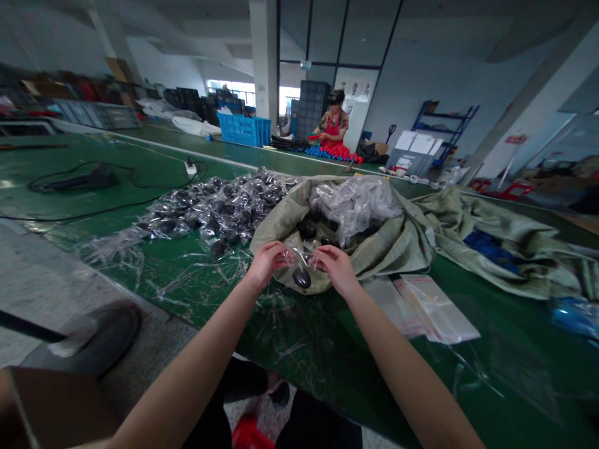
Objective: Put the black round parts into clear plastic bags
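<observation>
Green desk (337,358), loaded up

We've got one dark oval piece (302,279) over the open sack's (397,249) near edge. Just above it, our left hand (270,262) and right hand (334,265) each pinch clear plastic (300,254). Wrapped dark pieces (224,206) heaped left of the sack; flat clear bags (435,308) lie to its near right. Co-worker (334,128) in red across the desk.
</observation>
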Tool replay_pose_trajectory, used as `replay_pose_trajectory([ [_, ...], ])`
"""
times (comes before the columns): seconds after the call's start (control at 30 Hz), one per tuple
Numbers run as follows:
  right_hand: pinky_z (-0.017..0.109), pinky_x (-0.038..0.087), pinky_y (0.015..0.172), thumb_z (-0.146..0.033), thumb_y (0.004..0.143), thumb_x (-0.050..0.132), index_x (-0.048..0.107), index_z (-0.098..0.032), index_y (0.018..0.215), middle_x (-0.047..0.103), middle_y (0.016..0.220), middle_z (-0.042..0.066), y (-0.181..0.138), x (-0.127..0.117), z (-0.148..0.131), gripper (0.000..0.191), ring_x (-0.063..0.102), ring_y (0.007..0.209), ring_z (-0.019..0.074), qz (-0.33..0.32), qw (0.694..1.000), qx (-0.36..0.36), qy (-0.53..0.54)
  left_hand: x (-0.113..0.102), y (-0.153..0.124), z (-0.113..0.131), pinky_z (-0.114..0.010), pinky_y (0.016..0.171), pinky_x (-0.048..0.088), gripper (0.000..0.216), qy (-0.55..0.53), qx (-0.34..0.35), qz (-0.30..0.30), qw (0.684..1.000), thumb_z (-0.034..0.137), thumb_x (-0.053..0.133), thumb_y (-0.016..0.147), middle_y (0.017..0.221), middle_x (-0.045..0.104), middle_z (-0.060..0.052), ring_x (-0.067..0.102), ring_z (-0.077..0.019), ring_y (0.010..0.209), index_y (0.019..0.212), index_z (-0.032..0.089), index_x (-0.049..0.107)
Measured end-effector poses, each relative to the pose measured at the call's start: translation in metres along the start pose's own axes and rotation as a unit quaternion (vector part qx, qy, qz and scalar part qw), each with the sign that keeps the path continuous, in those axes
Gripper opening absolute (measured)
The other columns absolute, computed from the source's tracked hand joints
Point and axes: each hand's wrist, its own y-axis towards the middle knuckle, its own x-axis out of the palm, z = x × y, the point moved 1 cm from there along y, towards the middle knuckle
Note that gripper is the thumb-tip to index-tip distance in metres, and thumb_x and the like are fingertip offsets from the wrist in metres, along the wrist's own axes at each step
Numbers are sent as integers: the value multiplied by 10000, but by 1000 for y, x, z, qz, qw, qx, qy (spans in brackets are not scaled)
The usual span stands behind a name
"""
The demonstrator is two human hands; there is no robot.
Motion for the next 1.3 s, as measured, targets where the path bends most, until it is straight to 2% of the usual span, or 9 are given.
replay_pose_trajectory([
  [0.2, 305, 570, 712, -386, 636, 768, 654, -189, 739, 708, 689, 0, 0, -1, 0, 249, 691, 705, 166, 12, 1000, 10, 2, -4, 3, -6, -310, 646, 527, 203, 45, 8, 26, 999, 332, 662, 683, 662, 650, -40, 619, -167, 637, 636, 146, 596],
  [0.3, 297, 572, 712, -370, 660, 748, 649, -193, 733, 715, 714, 5, -2, 1, 0, 216, 699, 743, 170, 11, 1000, 1, 2, -7, 2, -8, -337, 664, 522, 215, 176, 38, 80, 980, 355, 613, 731, 677, 638, -49, 607, -179, 650, 658, 155, 588],
  [0.37, 303, 575, 721, -364, 671, 746, 653, -195, 745, 714, 712, 4, -3, 3, 0, 206, 696, 743, 170, 10, 1000, -7, -9, -5, -3, -5, -353, 701, 516, 186, 322, 142, 167, 921, 344, 612, 760, 720, 626, -51, 594, -187, 697, 729, 162, 589],
  [0.43, 320, 582, 725, -360, 668, 751, 667, -199, 772, 716, 726, 7, -3, 4, 0, 209, 694, 759, 180, 11, 1000, -12, -21, 4, -11, -1, -365, 774, 508, 139, 446, 286, 197, 825, 302, 617, 791, 793, 623, -57, 588, -197, 788, 812, 167, 590],
  [0.57, 367, 597, 753, -354, 641, 766, 703, -208, 878, 732, 839, 22, -6, 6, -2, 285, 690, 808, 203, 13, 999, -18, -33, 30, -22, 4, -369, 871, 503, 105, 567, 439, 23, 697, 209, 545, 880, 925, 655, -84, 587, -202, 922, 936, 166, 623],
  [0.7, 374, 600, 776, -367, 684, 727, 718, -202, 887, 734, 934, 43, -10, 8, -7, 261, 690, 849, 210, -8, 997, -36, -64, 41, -18, 5, -384, 884, 521, 185, 613, 450, -25, 649, 185, 512, 909, 993, 688, -103, 613, -210, 938, 1030, 149, 647],
  [0.93, 338, 590, 752, -336, 763, 634, 711, -197, 909, 730, 955, 56, -14, 12, -10, 216, 685, 856, 202, -35, 983, -100, -153, 39, -10, 4, -368, 853, 530, 205, 634, 448, -31, 629, 162, 484, 918, 939, 725, -90, 640, -196, 860, 967, 140, 682],
  [1.17, 350, 562, 753, -304, 797, 613, 730, -219, 881, 729, 868, 38, -17, 13, -12, 168, 669, 774, 199, -32, 971, -133, -198, 39, -13, 9, -382, 868, 471, 172, 591, 385, -20, 708, 178, 524, 868, 801, 690, -86, 623, -222, 845, 791, 194, 678],
  [1.3, 359, 557, 785, -311, 787, 626, 729, -226, 878, 731, 883, 35, -18, 13, -11, 162, 672, 800, 206, -34, 972, -127, -193, 40, -13, 9, -371, 842, 464, 157, 587, 374, 4, 718, 178, 531, 841, 749, 659, -76, 607, -219, 807, 752, 194, 660],
])
